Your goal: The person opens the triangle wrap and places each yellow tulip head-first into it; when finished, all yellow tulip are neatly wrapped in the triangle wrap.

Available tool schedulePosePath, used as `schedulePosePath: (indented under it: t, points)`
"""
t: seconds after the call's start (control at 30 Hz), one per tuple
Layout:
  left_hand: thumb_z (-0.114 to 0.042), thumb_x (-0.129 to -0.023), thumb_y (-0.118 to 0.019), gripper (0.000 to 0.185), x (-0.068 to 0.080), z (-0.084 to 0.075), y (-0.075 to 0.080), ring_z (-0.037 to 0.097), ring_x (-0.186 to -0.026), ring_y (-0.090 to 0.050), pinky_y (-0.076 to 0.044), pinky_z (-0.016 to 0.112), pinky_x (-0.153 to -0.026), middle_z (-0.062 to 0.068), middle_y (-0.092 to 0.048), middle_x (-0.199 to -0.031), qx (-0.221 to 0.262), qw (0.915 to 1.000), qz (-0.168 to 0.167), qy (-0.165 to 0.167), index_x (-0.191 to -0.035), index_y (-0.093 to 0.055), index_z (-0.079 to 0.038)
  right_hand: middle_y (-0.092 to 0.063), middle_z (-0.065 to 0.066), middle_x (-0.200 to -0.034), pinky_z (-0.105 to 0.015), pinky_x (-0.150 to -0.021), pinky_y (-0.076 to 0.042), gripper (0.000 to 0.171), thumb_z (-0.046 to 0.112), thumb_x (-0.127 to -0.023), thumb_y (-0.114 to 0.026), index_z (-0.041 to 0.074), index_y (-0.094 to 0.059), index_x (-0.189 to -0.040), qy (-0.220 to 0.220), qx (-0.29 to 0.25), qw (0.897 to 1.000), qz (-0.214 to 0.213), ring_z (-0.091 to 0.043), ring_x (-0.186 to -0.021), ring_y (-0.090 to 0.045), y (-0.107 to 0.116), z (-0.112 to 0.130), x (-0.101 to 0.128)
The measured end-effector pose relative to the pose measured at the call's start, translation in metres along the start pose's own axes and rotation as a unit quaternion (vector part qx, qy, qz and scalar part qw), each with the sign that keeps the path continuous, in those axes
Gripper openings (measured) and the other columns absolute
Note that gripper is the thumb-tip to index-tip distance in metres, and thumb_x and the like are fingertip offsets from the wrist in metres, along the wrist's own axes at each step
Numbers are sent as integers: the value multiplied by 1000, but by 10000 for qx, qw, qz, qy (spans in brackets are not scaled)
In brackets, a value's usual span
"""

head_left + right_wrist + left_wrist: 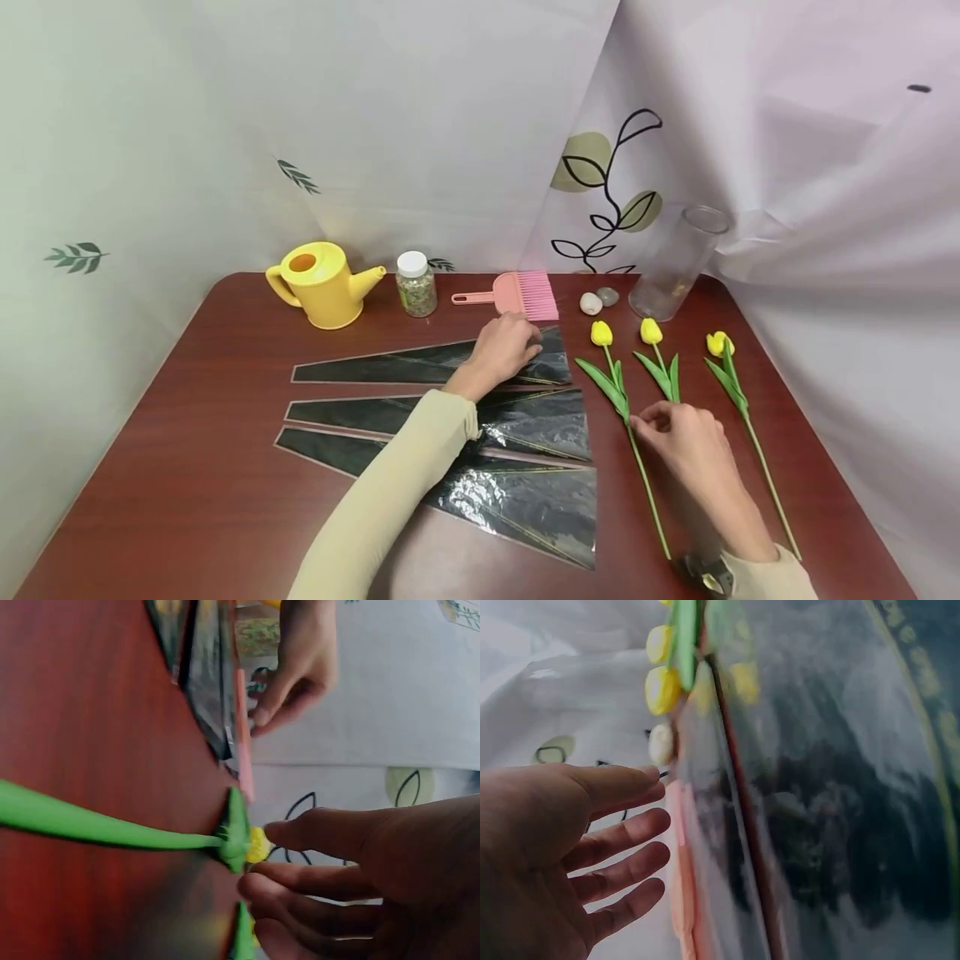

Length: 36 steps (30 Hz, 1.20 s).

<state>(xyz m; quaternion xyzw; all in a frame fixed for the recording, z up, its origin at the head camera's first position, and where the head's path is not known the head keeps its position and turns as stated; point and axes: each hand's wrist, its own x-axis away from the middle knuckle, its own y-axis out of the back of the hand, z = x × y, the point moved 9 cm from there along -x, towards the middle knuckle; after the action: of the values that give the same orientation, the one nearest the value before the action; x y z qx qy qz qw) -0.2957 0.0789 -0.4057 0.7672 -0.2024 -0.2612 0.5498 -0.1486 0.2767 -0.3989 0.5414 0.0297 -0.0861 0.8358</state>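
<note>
My left hand (504, 346) hovers with loosely bent fingers over the farthest of three tapered flower sleeves, black and clear plastic (360, 369); in the left wrist view its fingers are spread and hold nothing. The middle sleeve (540, 425) and nearest sleeve (525, 508) lie flat below it. My right hand (690, 446) is above the middle yellow tulip (651, 332), hiding its lower stem. Thumb and fingers stand apart in the right wrist view, nothing between them. A left tulip (602, 333) and a right tulip (720, 344) lie on either side.
Along the back of the brown table (187, 467) stand a yellow watering can (318, 287), a white-lidded jar (417, 287) and a clear glass vase (675, 267). A pink brush with dustpan (517, 293) and two stones (591, 303) lie between them. White curtain surrounds the table.
</note>
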Motion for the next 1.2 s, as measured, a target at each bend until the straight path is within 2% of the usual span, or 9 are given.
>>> schedulePosePath:
  t: [0.13,0.4,0.6,0.87,0.97,1.03,1.1,1.17,1.2]
  points:
    - [-27,-90,-73,15,-3,0,-6,17,-96,-62,-54,35,-76,-2,-68,-102,-71,9999,79,73,-101,-78,-19,-67,4,-69,-37,-54,-39,15,26,-82,-79,11,-76,-80,-174,26,9986,503,-14,-54,-52,-13,-2,2]
    - [-22,-88,-75,7,-3,4,-10,12,-88,-64,-55,33,-71,-5,-70,-95,300,9993,-49,210,-92,-80,-20,-63,8,-63,-35,-56,-38,14,23,-81,-80,13,-74,-72,-229,-105,9974,669,-13,-53,-49,-17,-1,6]
    - [-19,-90,-73,7,-5,3,-8,12,-84,-66,-55,32,-68,-6,-71,-92,234,9994,-220,134,-87,-80,-21,-64,6,-63,-34,-57,-40,10,18,-80,-77,12,-74,-73,-374,-316,9975,503,-12,-52,-50,-17,-3,6]
    - [-22,-92,-71,8,-4,1,0,13,-88,-63,-53,31,-71,-5,-68,-95,80,9991,-397,108,-88,-78,-21,-63,6,-62,-30,-53,-40,8,18,-79,-77,10,-74,-76,-428,-638,9967,-267,-10,-49,-54,2,-6,4]
    - [-23,-92,-70,9,-4,0,0,13,-88,-61,-52,31,-71,-6,-66,-93,18,9992,-406,57,-85,-76,-22,-66,3,-64,-27,-53,-45,9,17,-81,-75,8,-76,-82,-600,-1005,9929,-217,-11,-49,-60,5,-11,4]
    - [-23,-92,-70,10,-4,-1,0,13,-88,-61,-52,31,-72,-6,-66,-91,-2,9992,-392,32,-85,-76,-22,-69,-1,-69,-28,-53,-51,14,16,-85,-73,4,-76,-89,-828,-1690,9821,-14,-14,-50,-63,4,-17,4]
    - [-23,-92,-70,9,-4,-1,0,13,-87,-61,-52,31,-71,-6,-65,-91,12,9992,-409,1,-85,-76,-21,-72,-5,-76,-30,-53,-54,20,15,-88,-73,-3,-74,-97,-1086,-2666,9576,154,-16,-53,-65,1,-24,3]
    - [-23,-92,-70,9,-4,-1,0,14,-88,-61,-52,32,-71,-6,-65,-91,12,9991,-421,-16,-85,-76,-21,-73,-7,-83,-32,-56,-57,23,12,-89,-72,-7,-71,-102,-1383,-3844,9124,251,-17,-56,-66,-3,-30,2]
    - [-23,-92,-70,9,-4,-1,0,14,-88,-61,-52,32,-71,-6,-65,-91,9,9991,-423,-24,-85,-76,-21,-73,-7,-86,-33,-58,-57,21,10,-89,-72,-7,-71,-102,-1516,-4447,8824,254,-17,-58,-67,-5,-32,1]
